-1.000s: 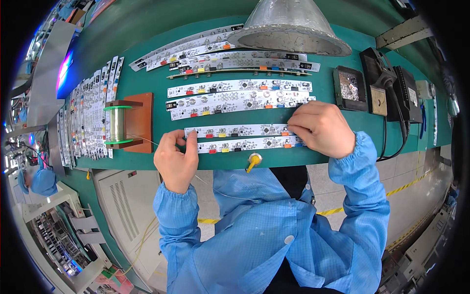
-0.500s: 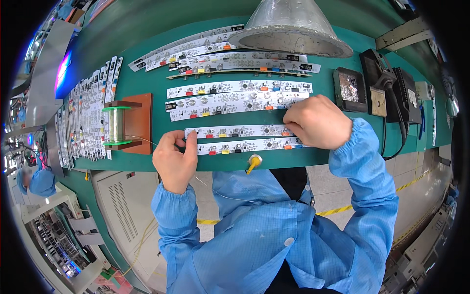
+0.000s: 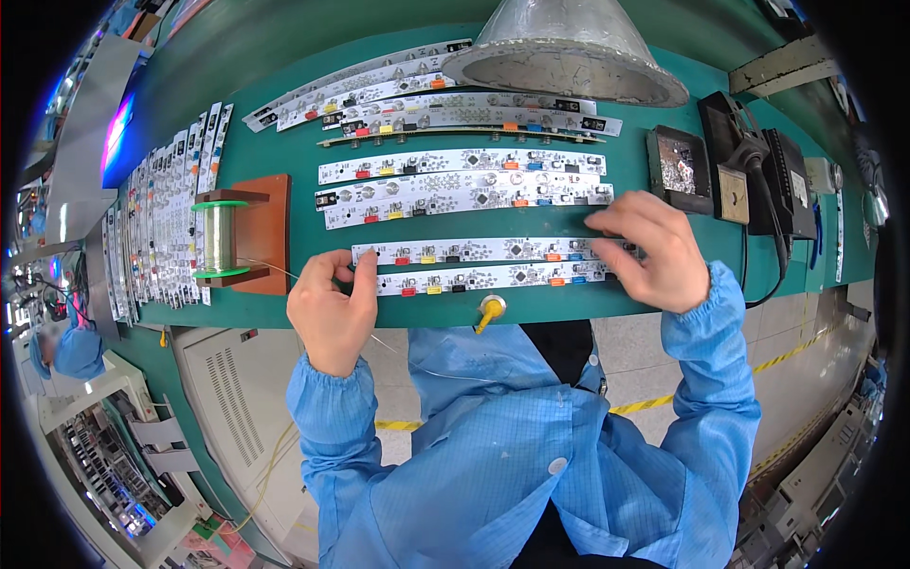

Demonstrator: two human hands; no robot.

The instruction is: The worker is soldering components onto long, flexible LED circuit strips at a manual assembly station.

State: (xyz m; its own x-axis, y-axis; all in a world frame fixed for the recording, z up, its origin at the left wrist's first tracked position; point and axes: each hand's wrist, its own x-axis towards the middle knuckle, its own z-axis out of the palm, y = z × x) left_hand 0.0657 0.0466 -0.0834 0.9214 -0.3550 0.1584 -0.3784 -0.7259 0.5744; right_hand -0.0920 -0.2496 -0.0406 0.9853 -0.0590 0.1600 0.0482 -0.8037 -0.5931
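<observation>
Spanning a circuit strip (image 3: 483, 251) lying left-to-right —
left hand (image 3: 334, 308) touching its near end, can't tell if gripping — right hand (image 3: 656, 254) open by the other.

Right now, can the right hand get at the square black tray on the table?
Probably yes: the right hand looks open, and only green tabletop seems to lie between it and the black tray.
</observation>
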